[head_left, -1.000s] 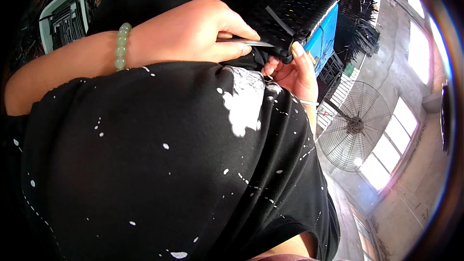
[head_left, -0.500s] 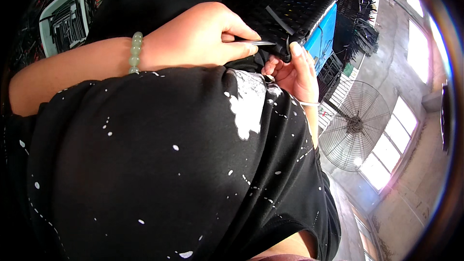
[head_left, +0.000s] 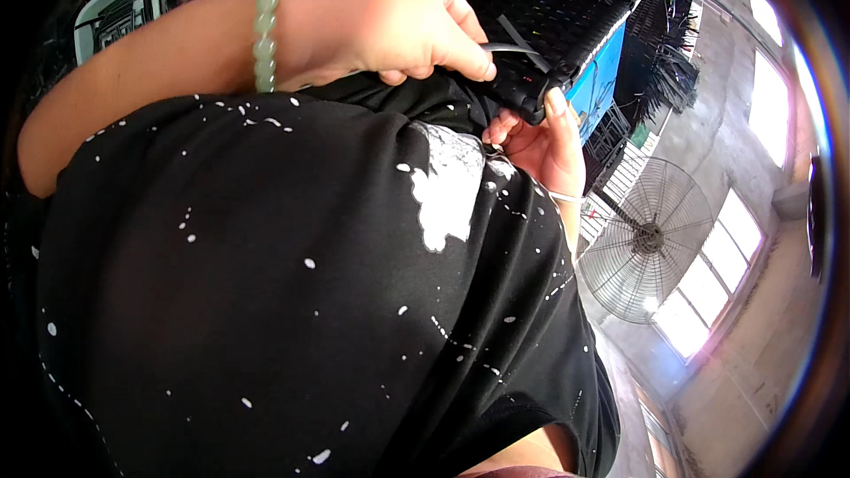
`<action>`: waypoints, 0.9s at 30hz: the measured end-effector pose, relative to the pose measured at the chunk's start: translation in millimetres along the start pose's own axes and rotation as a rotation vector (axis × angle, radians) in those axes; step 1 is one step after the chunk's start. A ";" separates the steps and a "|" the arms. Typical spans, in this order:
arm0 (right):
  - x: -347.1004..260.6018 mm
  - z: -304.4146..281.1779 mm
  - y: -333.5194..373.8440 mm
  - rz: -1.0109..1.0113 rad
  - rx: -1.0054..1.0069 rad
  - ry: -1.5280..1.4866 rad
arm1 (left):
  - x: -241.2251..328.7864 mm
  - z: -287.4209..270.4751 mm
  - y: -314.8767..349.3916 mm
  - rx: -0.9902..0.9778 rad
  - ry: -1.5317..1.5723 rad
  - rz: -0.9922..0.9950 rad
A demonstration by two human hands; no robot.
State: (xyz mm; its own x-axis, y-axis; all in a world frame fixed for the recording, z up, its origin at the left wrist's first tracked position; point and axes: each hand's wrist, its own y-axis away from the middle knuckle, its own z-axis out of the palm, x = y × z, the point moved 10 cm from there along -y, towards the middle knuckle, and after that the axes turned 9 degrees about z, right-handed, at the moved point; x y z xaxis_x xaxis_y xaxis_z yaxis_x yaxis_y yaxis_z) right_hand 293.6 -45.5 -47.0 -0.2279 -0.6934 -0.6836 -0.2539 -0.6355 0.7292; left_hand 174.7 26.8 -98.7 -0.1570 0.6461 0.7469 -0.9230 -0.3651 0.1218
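A black woven panel (head_left: 540, 0) of flat plastic strips lies across my lap at the upper middle, with its thick wrapped edge on the right. My left hand (head_left: 407, 22), with a green bead bracelet above it, pinches a flat dark plastic strip (head_left: 509, 47) between thumb and finger. Glossy along its top, that strip runs right toward the panel's near corner. My right hand (head_left: 547, 146) grips the corner from the right, thumb on top and fingers curled beneath. A loose strip end (head_left: 518, 34) sticks up from the weave just behind the corner.
A pale grey bin (head_left: 87, 31) of dark strips stands at the upper left. Beyond the panel's right edge is a blue surface (head_left: 598, 80). Dark frames and bundled strips (head_left: 668, 80) stand farther right, near a large wire-caged fan (head_left: 649, 239).
My left hand has moved up and away from the corner, drawing the strip with it. My right hand stays at the corner, its thumb slightly lower.
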 end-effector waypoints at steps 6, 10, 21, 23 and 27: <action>3.5 -5.2 -5.0 0.021 0.009 -0.049 | 4.4 1.3 -20.1 0.010 -0.131 0.211; 4.2 -5.5 -5.2 0.021 0.012 -0.046 | 13.3 -0.6 -28.0 0.035 -0.204 0.418; -0.8 0.6 -1.2 -0.010 0.029 0.018 | -5.3 7.5 -35.7 -0.065 -0.082 0.222; -1.5 0.8 -1.5 -0.007 0.022 0.040 | -7.6 7.7 -34.3 -0.061 -0.061 0.187; -1.7 2.0 -9.8 0.014 -0.013 0.078 | -10.2 2.9 -31.3 -0.002 -0.067 0.149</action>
State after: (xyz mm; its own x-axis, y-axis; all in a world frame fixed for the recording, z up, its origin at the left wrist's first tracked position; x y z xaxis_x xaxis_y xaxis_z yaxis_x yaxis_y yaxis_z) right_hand 294.6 -37.4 -53.1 -0.1569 -0.7262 -0.6694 -0.2387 -0.6298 0.7392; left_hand 206.1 29.8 -108.3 -0.2685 0.5391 0.7983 -0.8919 -0.4522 0.0053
